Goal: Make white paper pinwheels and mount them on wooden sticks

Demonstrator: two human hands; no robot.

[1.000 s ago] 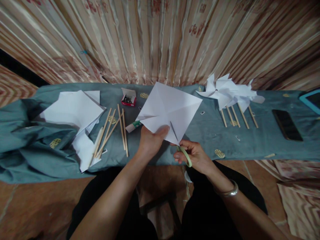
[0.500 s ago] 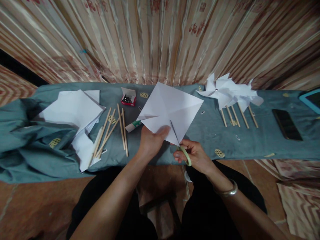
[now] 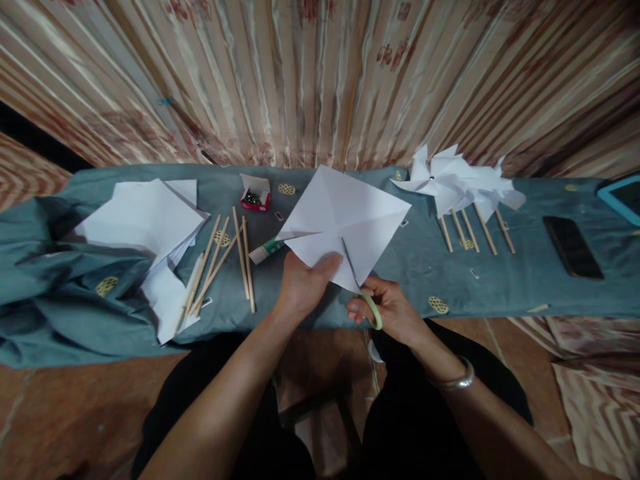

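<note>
A square white sheet of paper (image 3: 360, 207), creased along its diagonals, is held up over the bench with one corner toward me. My left hand (image 3: 306, 283) pinches its near left edge, thumb on top. One slit runs in from the left corner. My right hand (image 3: 385, 307) grips scissors (image 3: 371, 308) with pale green handles. Their blade lies over the near corner and points toward the paper's centre. Behind the paper's left corner lies a green-and-white tube (image 3: 267, 251), partly covered.
Wooden sticks (image 3: 245, 267) and a stack of white paper (image 3: 145, 213) lie to the left. A small red box (image 3: 255, 195) holds metal pins. Several paper pinwheels (image 3: 445, 180) on sticks and a dark phone (image 3: 573, 247) are to the right, on grey-green cloth (image 3: 400, 280).
The paper has shifted slightly to the right in my hands. The scissors stay at its near corner, and both hands keep their grip.
</note>
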